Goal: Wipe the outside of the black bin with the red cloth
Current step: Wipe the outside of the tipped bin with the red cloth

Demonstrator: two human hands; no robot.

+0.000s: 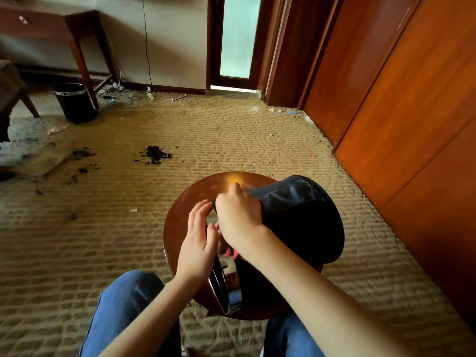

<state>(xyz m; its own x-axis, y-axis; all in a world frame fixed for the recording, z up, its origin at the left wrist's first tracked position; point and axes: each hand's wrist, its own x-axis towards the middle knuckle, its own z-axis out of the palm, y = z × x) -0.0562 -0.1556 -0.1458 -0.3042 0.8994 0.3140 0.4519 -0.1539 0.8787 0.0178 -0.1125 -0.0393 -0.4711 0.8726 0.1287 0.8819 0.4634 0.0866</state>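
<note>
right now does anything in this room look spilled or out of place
Yes. Dark debris is spilled in patches on the carpet, ahead of the stool and further left. Small litter lies along the far wall. The black bin lies on its side on the stool.

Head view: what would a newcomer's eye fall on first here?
A black bin lies on its side on a round wooden stool, low centre, right hand curled over its rim, left hand open beside it. A second bin stands upright far left; dark debris spots the carpet nearby.
</note>
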